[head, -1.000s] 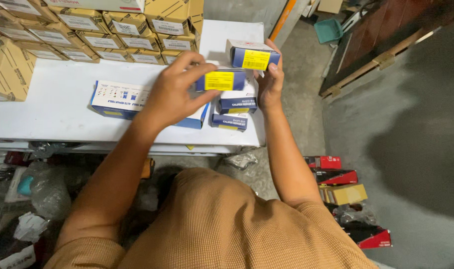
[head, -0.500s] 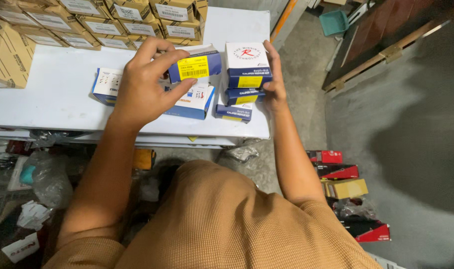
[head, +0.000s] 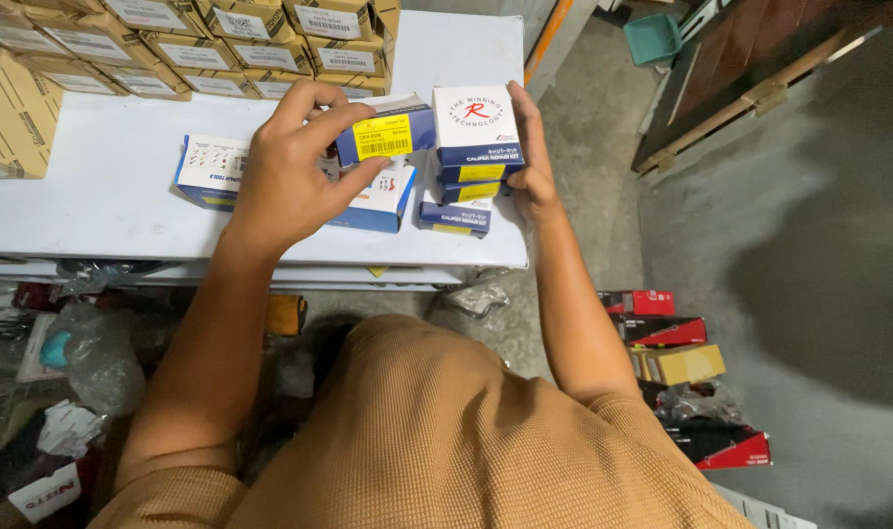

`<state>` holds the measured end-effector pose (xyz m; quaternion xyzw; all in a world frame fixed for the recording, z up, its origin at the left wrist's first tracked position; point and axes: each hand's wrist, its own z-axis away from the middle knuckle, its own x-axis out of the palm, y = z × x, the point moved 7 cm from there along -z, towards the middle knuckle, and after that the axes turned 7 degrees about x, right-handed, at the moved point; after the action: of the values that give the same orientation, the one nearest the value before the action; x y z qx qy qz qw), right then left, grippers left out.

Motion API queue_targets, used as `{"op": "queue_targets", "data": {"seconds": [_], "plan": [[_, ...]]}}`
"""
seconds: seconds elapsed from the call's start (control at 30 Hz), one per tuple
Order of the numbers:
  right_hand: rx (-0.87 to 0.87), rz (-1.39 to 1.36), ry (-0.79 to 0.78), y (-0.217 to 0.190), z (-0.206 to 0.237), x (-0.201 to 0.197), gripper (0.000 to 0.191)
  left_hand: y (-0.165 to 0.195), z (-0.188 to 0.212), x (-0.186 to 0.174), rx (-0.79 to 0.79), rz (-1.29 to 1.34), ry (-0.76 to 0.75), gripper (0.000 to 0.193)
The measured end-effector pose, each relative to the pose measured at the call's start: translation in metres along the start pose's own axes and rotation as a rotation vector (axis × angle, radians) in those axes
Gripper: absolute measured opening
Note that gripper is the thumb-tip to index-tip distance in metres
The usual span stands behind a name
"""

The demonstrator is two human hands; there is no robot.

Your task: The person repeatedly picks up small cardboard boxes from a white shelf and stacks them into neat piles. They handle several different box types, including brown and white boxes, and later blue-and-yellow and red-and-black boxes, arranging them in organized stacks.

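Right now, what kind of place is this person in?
Probably a stockroom or parts warehouse. Rows of labelled brown cardboard cartons line the white table, small blue-and-white boxes with yellow stickers are stacked at its edge, and red, black and yellow boxes lie on the bare concrete floor.

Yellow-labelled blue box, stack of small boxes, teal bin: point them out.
yellow-labelled blue box (head: 383, 135), head view, on its yellow label.
stack of small boxes (head: 474, 127), head view, white top face.
teal bin (head: 652, 37), head view, its inside wall.
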<state>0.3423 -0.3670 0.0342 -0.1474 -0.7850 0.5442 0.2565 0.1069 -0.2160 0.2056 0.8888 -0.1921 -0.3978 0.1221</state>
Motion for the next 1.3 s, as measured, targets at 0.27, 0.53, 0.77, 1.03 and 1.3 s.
{"op": "queue_targets", "data": {"seconds": [0.27, 0.53, 0.77, 1.03, 1.3], "plan": [[-0.002, 0.031, -0.010, -0.002, -0.001, 0.001, 0.123, -0.001, 0.000, 0.002, -0.001, -0.013, -0.009, 0.044], [-0.020, 0.065, -0.019, -0.001, 0.000, 0.001, 0.123, 0.000, -0.001, 0.002, -0.002, 0.005, 0.002, 0.043], [-0.165, 0.350, -0.107, -0.011, -0.002, 0.010, 0.137, 0.001, 0.007, 0.009, 0.043, -0.035, 0.015, 0.042], [-0.168, 0.774, -0.067, -0.027, 0.002, 0.011, 0.127, 0.008, 0.024, 0.024, 0.058, -0.128, 0.084, 0.043], [-0.214, 0.533, 0.182, -0.033, 0.022, -0.032, 0.117, 0.020, 0.043, 0.053, 0.200, -0.150, 0.076, 0.041]]}}
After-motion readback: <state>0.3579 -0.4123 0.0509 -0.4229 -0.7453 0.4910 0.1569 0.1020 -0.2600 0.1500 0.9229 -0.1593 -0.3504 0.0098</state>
